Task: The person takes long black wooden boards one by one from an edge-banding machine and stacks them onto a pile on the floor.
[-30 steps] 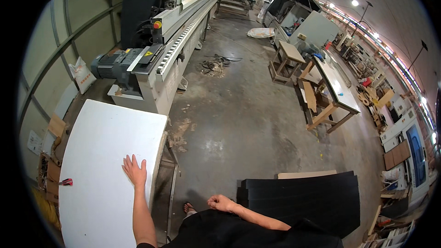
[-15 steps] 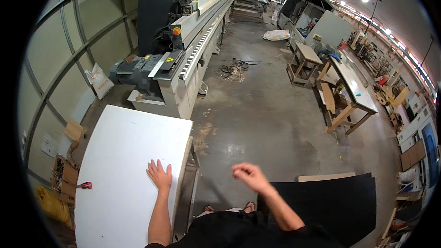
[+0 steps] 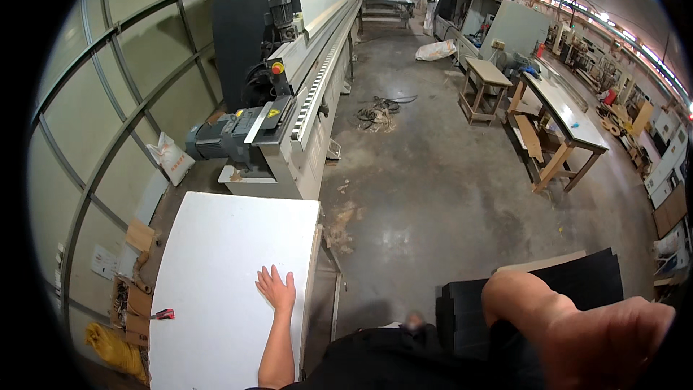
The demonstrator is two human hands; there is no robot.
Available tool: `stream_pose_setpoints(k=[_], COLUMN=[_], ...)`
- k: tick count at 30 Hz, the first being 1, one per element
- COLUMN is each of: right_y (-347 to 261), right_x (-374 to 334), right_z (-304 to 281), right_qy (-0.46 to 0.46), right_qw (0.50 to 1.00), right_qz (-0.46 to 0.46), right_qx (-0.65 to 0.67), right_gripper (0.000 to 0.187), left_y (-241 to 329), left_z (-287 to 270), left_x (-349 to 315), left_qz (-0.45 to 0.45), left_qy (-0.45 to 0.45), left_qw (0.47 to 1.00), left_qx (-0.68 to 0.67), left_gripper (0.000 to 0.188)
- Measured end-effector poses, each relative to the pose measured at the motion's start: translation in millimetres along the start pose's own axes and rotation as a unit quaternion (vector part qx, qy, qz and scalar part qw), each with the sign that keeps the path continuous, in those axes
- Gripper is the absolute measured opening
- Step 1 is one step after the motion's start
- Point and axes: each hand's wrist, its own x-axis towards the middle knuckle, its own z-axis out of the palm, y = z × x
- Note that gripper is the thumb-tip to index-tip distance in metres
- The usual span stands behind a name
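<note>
My left hand [image 3: 276, 289] rests flat on a white tabletop [image 3: 231, 245], fingers spread, holding nothing. On the same top, near its left edge, lies a small red-and-black tool [image 3: 164, 314], too small to name. My right hand [image 3: 613, 339] is raised close to the camera at the lower right, its arm bent. Its fingers are blurred and partly cut off by the dark rim, so their pose cannot be made out. Beneath that arm, a stack of black sheets [image 3: 462, 303] is partly hidden.
A long machine [image 3: 278, 148] with a grey motor stands beyond the tabletop. A small wooden stool [image 3: 487, 76] and a wooden-legged table [image 3: 570, 115] stand at the right. Tangled cables [image 3: 379, 112] lie on the concrete floor. A yellow sack [image 3: 112, 350] and cartons sit at the left.
My right hand has swung up and right, from in front of me to close by the camera. The left hand still lies on the tabletop. The whole view has shifted slightly.
</note>
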Motion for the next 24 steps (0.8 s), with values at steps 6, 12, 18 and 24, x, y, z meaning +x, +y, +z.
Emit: stream_pose_setpoints(k=[6, 12, 18, 24], right_y=[-12.2, -28.1, -24.8, -31.7], right_x=[2.5, 5.8, 10.1, 15.2], right_z=[-8.4, -25.4, -36.0, -41.6], right_qy=[0.011, -0.016, -0.005, -0.014], right_qw=[1.0, 0.998, 0.997, 0.994], right_qz=[-0.017, -0.052, -0.049, -0.071], right_qx=[-0.017, -0.027, -0.063, -0.078], right_gripper=[0.02, 0.019, 0.018, 0.017], left_y=[-15.3, -25.4, -1.5, 6.2], left_z=[15.5, 31.0, -3.2, 4.5], left_x=[-0.8, -1.9, -5.9, -7.6], left_qz=[0.008, 0.016, 0.001, -0.013], left_qy=[0.048, 0.081, 0.049, 0.028], left_qw=[0.998, 0.996, 0.999, 0.999], left_qx=[0.042, -0.029, -0.012, -0.016], left_gripper=[0.059, 0.057, 0.052, 0.051])
